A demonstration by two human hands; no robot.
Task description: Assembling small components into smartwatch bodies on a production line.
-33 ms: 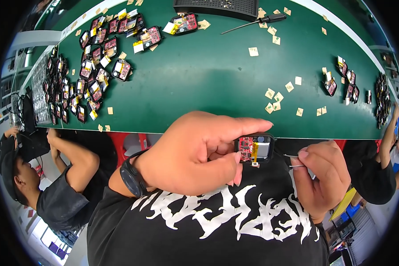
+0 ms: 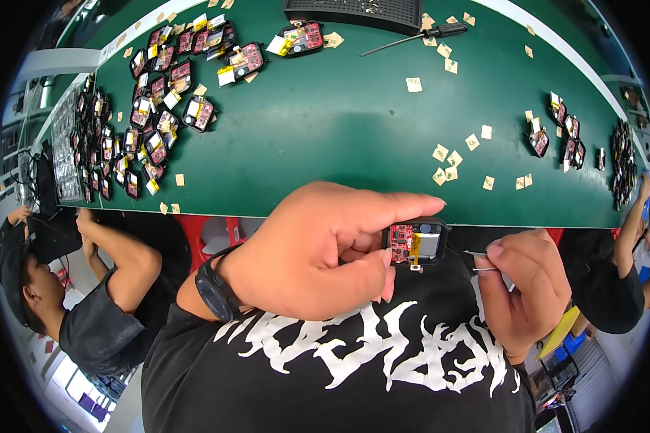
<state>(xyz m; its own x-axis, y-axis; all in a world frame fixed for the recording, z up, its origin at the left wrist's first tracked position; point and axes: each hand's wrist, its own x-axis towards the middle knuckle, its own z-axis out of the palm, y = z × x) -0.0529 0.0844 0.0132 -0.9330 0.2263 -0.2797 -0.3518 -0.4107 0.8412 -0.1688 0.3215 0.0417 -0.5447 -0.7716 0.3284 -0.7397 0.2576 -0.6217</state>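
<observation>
At the centre of the frame the left hand [image 2: 318, 252] pinches a small black device housing [image 2: 417, 244] between thumb and forefinger, its open face turned up so the red circuit board and yellow flex strip inside show. It is lifted off the green table [image 2: 339, 137] and held close over the person's black printed shirt [image 2: 339, 368], probably to bring the fine parts near the eyes. At lower right the right hand [image 2: 523, 289] has its grip closed narrow on thin metal tweezers [image 2: 477, 261], the tips just right of the housing and not touching it. Similar open housings [image 2: 159, 108] crowd the upper left of the table. Against the earlier frame nothing visibly differs: both hands, housing and tweezers sit the same.
</observation>
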